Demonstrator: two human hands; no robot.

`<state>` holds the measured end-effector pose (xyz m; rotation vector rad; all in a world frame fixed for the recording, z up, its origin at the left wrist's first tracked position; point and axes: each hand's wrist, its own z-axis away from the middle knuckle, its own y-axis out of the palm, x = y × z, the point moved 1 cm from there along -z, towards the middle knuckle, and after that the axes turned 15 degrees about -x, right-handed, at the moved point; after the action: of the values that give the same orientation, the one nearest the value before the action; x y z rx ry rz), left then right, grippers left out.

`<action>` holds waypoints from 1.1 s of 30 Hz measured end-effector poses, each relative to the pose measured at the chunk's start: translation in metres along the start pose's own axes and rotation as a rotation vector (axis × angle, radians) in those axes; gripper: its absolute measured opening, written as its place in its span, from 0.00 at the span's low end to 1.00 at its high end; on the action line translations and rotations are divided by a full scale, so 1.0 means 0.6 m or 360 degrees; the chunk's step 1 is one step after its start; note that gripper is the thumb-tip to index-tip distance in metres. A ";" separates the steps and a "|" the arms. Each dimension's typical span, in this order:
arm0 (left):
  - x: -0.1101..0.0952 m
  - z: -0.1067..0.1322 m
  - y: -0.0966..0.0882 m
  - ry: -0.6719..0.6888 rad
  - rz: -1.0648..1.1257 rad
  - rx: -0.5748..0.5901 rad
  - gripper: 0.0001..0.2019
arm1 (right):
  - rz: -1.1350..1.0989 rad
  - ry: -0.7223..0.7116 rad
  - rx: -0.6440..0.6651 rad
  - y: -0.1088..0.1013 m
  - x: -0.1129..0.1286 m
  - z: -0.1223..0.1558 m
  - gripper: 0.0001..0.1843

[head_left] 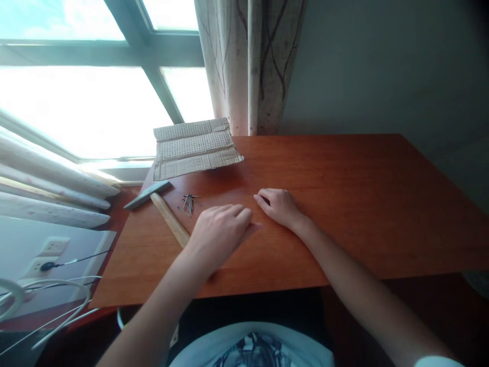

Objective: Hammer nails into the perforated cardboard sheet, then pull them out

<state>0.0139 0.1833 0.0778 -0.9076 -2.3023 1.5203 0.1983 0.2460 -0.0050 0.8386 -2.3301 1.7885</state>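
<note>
My left hand (221,229) is above the table, back of the hand up and fingers curled under. Its thumb looks blurred and points right; whatever may be inside the fist is hidden. My right hand (278,206) rests loosely curled on the tabletop, thumb and forefinger close together, with nothing visible in it. A hammer (168,216) with a wooden handle lies to the left, and my left hand and forearm cover the handle's lower part. Several nails (188,203) lie in a small pile between the hammer and my hands.
Beyond the nails, a creased, dotted beige sheet (196,148) lies on the reddish-brown wooden table (344,204) near the window. Curtains (244,61) hang behind the table. At the left are wall sockets (53,247) with a plug and loose white cables (76,306).
</note>
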 end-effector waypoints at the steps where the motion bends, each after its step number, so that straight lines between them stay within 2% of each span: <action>1: 0.018 -0.019 0.005 -0.0033 -0.0083 0.0014 0.18 | -0.0005 -0.0009 -0.0008 0.000 -0.001 0.001 0.20; 5: 0.069 -0.061 0.041 -0.0119 -0.0188 0.0155 0.16 | -0.0007 0.0006 -0.0029 -0.001 0.000 0.004 0.21; 8: 0.084 -0.060 0.075 -0.0120 -0.0194 0.0283 0.12 | -0.0019 0.0031 -0.0027 -0.001 0.001 0.004 0.21; 11: 0.089 -0.049 0.097 -0.0112 -0.0142 0.0324 0.11 | -0.0054 0.0057 -0.0031 0.000 0.002 0.004 0.18; 18: 0.096 -0.042 0.106 -0.0136 -0.0008 0.0289 0.10 | -0.0147 0.0095 -0.0038 -0.004 0.008 0.003 0.14; 22: 0.098 -0.027 0.085 -0.0162 0.0153 0.0170 0.11 | -0.0165 0.0104 -0.0043 -0.007 0.018 0.007 0.13; 25: 0.099 0.004 0.055 -0.0336 0.0303 -0.0111 0.11 | -0.0207 0.0050 -0.0021 -0.010 0.051 0.022 0.12; 27: 0.101 0.035 0.038 -0.0563 0.0399 -0.0474 0.08 | -0.0281 -0.0058 0.0050 -0.010 0.093 0.037 0.12; 29: 0.103 0.072 0.029 -0.0840 0.0440 -0.0964 0.07 | -0.0317 -0.0124 0.0148 -0.005 0.146 0.052 0.17; 30: 0.104 0.090 0.028 -0.0956 0.0443 -0.1148 0.07 | -0.0300 -0.0132 0.0197 -0.001 0.174 0.058 0.20; 31: 0.105 0.107 0.027 -0.1036 0.0421 -0.1288 0.08 | -0.0277 -0.0118 0.0215 0.003 0.201 0.062 0.24; 33: 0.104 0.136 0.027 -0.1040 0.0283 -0.1397 0.08 | -0.0238 -0.0077 0.0234 0.015 0.247 0.064 0.29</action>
<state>-0.0702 0.1652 0.0196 -0.8716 -3.5781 0.8794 0.0786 0.1578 0.0324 1.0575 -2.1195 1.9128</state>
